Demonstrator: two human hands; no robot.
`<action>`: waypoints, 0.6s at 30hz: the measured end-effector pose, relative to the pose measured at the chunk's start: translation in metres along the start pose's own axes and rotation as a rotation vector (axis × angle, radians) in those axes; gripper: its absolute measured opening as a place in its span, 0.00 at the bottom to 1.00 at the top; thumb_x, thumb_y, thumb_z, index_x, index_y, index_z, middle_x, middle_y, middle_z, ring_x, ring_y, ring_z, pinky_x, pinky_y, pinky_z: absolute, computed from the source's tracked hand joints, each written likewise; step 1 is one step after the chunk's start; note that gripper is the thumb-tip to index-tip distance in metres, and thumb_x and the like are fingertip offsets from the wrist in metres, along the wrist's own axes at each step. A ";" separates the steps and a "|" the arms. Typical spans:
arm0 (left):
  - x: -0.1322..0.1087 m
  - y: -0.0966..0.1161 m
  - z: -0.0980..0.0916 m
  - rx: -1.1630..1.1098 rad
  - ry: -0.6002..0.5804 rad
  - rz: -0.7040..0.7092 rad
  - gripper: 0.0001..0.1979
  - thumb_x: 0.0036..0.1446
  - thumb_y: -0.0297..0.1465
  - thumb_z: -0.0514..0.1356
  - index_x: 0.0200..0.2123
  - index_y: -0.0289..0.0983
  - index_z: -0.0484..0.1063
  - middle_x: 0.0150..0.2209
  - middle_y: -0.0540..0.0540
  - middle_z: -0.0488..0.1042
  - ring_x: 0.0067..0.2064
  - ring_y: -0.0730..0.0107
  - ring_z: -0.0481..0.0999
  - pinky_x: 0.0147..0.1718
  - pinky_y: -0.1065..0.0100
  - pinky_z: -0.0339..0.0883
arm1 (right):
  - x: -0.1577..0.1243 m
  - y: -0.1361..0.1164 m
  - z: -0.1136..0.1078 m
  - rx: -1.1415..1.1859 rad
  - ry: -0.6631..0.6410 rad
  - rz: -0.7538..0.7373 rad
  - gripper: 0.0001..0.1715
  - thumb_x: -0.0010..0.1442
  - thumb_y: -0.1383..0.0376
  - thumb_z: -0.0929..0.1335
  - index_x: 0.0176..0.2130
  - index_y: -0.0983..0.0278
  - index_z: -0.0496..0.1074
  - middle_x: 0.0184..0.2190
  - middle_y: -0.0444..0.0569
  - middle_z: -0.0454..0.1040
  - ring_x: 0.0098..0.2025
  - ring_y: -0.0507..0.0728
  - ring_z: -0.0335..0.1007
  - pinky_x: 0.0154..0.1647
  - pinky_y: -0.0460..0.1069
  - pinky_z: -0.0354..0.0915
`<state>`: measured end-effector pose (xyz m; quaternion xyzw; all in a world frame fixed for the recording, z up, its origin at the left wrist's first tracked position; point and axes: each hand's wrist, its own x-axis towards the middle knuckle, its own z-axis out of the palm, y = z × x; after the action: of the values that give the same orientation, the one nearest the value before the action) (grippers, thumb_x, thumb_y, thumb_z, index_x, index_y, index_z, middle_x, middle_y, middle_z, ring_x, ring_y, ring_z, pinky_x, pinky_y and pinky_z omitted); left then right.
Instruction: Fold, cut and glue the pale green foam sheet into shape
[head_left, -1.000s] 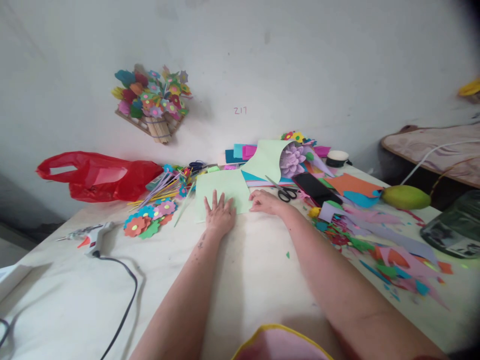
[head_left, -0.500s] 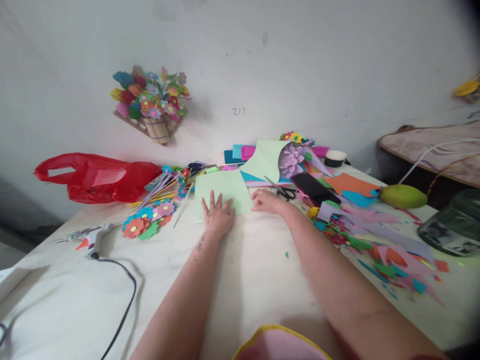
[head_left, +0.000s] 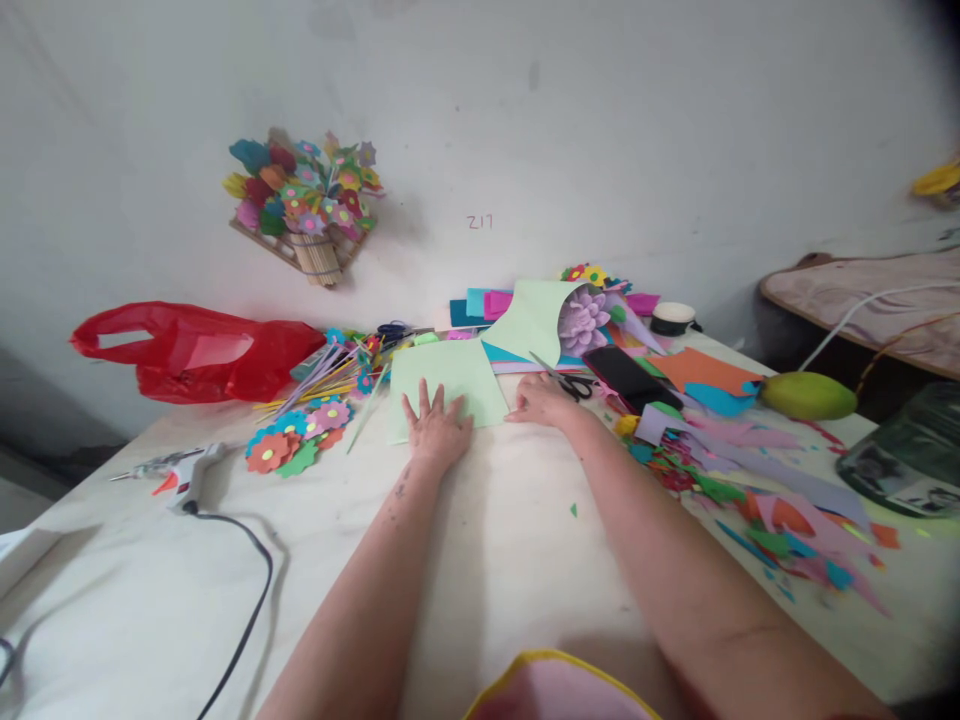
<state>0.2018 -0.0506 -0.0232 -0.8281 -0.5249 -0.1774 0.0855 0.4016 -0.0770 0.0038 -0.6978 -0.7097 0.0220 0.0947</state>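
A pale green paper sheet lies flat on the table. My left hand rests on its near part, palm down and fingers spread. At the sheet's right near corner is my right hand, its fingers bent and drawn together. Whatever those fingertips hold, if anything, is too small to make out. Just behind the right hand lie black-handled scissors. Beyond them, a curled pale green sheet wraps partly around a lilac paper flower.
A glue gun with a black cord and cut paper flowers lie left, near a red plastic bag. Right are a phone, paper scraps, a green-yellow fruit and a dark jar.
The right hand's fingers have shifted slightly at the sheet's corner. My left hand stays spread on the sheet, and the view has tilted a little.
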 end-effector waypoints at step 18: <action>0.000 0.003 -0.004 0.003 -0.042 -0.065 0.27 0.50 0.47 0.46 0.52 0.45 0.61 0.58 0.45 0.53 0.61 0.53 0.29 0.52 0.45 0.17 | 0.005 -0.074 0.020 1.247 -0.005 0.119 0.02 0.51 0.68 0.60 0.27 0.64 0.61 0.17 0.39 0.62 0.19 0.46 0.59 0.21 0.42 0.58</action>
<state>0.2040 -0.0530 -0.0193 -0.8139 -0.5536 -0.1619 0.0696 0.3253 -0.0719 -0.0029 -0.5498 -0.5234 0.4388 0.4809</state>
